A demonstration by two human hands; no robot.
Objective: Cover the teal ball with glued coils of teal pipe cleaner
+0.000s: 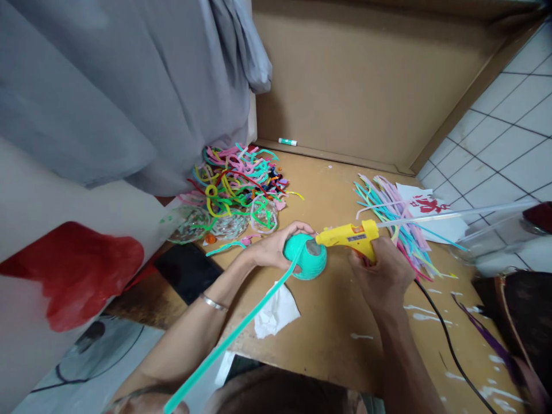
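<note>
My left hand (276, 246) is wrapped round the far left side of a ball (313, 264) covered in teal pipe cleaner. A grey round patch shows on the ball's upper side. From the ball a long teal pipe cleaner (241, 325) runs down toward me. My right hand (383, 273) grips a yellow glue gun (351, 237) by its handle. The gun's nozzle points left and is at the ball's upper edge; whether it touches cannot be made out. A clear glue stick (457, 214) sticks out of the gun's back.
A tangled heap of coloured pipe cleaners (237, 178) lies at the back left, with clear plastic pieces (228, 226) before it. Straight pipe cleaners (403, 218) lie to the right. Also on the table are a crumpled tissue (278, 310), a black tablet-like slab (187, 273) and a cord (448, 339).
</note>
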